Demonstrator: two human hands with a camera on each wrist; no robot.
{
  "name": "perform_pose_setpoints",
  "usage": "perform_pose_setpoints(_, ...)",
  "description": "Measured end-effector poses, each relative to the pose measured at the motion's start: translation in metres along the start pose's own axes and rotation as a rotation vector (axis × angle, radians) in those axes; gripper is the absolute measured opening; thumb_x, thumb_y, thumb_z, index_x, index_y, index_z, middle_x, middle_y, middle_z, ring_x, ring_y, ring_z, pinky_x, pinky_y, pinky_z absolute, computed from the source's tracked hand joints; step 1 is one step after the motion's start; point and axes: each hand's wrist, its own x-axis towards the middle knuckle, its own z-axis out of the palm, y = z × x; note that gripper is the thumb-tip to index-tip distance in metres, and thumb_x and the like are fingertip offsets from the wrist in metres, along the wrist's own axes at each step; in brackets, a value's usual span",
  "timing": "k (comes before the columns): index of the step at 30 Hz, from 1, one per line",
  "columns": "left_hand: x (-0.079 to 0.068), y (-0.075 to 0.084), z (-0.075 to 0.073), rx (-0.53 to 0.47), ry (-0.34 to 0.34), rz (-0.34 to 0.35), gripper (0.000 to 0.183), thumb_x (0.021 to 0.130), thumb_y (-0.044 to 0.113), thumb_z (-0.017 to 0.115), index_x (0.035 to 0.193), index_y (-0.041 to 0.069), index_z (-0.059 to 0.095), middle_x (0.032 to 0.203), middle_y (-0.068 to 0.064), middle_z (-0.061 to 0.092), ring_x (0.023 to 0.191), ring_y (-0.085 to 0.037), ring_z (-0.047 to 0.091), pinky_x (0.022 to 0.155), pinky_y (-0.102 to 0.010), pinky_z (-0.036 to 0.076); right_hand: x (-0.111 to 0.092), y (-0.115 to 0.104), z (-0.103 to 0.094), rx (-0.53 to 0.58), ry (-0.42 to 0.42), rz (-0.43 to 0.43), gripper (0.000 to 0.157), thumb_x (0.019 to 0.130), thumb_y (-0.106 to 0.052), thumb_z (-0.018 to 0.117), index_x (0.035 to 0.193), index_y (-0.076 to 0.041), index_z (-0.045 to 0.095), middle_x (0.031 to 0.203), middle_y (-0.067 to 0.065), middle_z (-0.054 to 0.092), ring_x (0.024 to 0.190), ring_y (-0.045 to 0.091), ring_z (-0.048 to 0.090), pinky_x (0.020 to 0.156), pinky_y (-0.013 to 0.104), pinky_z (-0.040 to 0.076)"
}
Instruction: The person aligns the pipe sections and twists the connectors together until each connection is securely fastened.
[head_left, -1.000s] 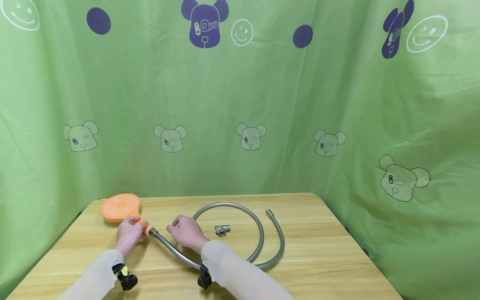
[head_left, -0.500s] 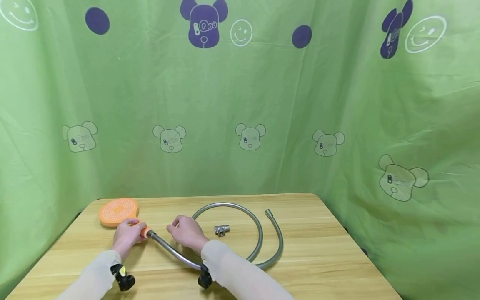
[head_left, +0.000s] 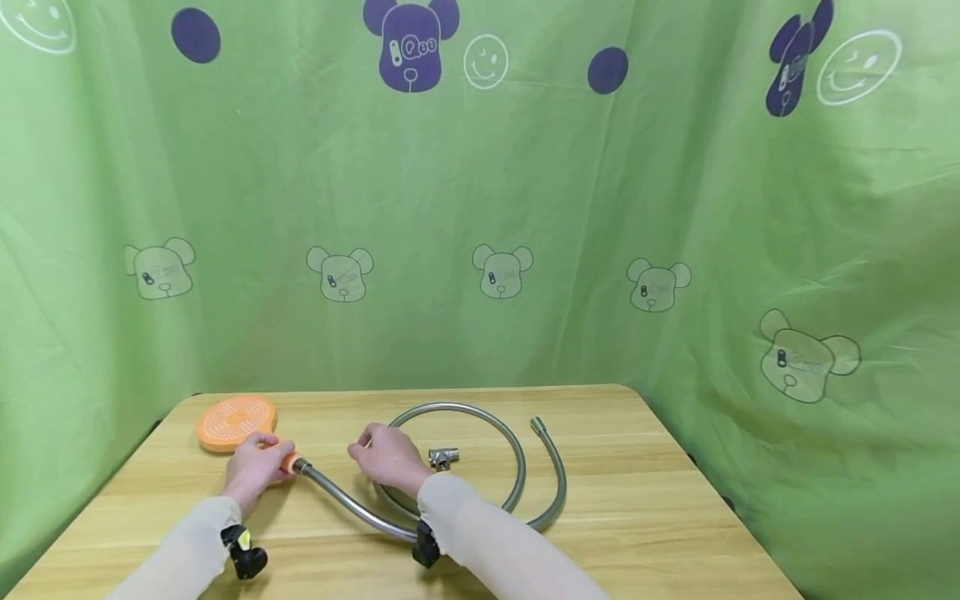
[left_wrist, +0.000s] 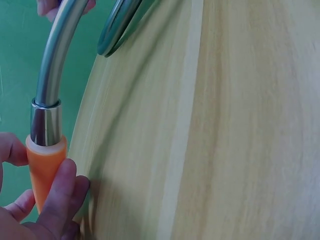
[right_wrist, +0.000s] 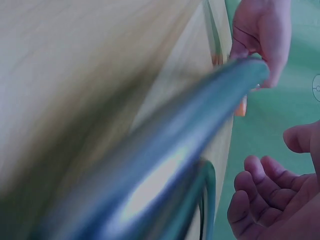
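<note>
My left hand [head_left: 251, 473] grips the handle of an orange shower head [head_left: 236, 423] at the table's far left, its round spray face up. In the left wrist view, my fingers wrap the orange handle [left_wrist: 46, 167] just below a metal collar [left_wrist: 46, 122] that joins it to a silver flexible shower hose [head_left: 348, 503]. My right hand [head_left: 390, 458] hovers over the loop of that hose with nothing in its grasp. From the right wrist, its fingers [right_wrist: 262, 200] look loosely bent, the thumb apart, with the hose passing close by.
Inside the hose loop lies a small chrome tee fitting [head_left: 443, 457], partly behind the right hand. The hose's free end [head_left: 537, 425] points to the back right. A wooden table [head_left: 637, 533] carries everything, with a green patterned curtain [head_left: 480, 183] around it.
The shower head has come slightly toward me and left with my left hand, lowering to the table. My right hand has shifted a little to the right.
</note>
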Motion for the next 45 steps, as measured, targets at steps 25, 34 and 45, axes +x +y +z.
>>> perform_pose_setpoints(25, -0.006, 0.006, -0.002, 0.218, 0.024, 0.045, 0.047, 0.088, 0.015, 0.063, 0.122, -0.012, 0.046, 0.096, -0.029, 0.059, 0.055, -0.012, 0.066, 0.056, -0.029, 0.062, -0.008, 0.028, -0.038, -0.035, 0.019, -0.035, 0.025, 0.095, -0.037, 0.063, 0.104, -0.014, 0.069, 0.084, -0.006, 0.066, 0.07, 0.011, 0.058, 0.065, 0.03, 0.051)
perform_pose_setpoints(34, -0.006, 0.01, -0.007, 0.449, 0.048, 0.037, 0.053, 0.091, 0.032, 0.06, 0.128, -0.003, 0.047, 0.102, -0.026, 0.055, 0.075, -0.031, 0.063, 0.06, -0.036, 0.049, -0.01, 0.044, -0.056, -0.083, 0.02, -0.035, 0.023, 0.097, -0.035, 0.062, 0.103, -0.013, 0.068, 0.077, -0.005, 0.064, 0.067, 0.011, 0.058, 0.066, 0.03, 0.052)
perform_pose_setpoints(45, -0.006, 0.031, -0.004, 0.525, 0.04, 0.15, 0.059, 0.093, 0.038, 0.06, 0.135, -0.002, 0.048, 0.127, -0.034, 0.05, 0.113, -0.048, 0.052, 0.09, -0.06, 0.047, -0.008, 0.067, -0.075, -0.144, 0.068, -0.031, 0.02, 0.097, -0.034, 0.062, 0.095, -0.014, 0.067, 0.084, -0.003, 0.067, 0.072, 0.013, 0.058, 0.065, 0.032, 0.051)
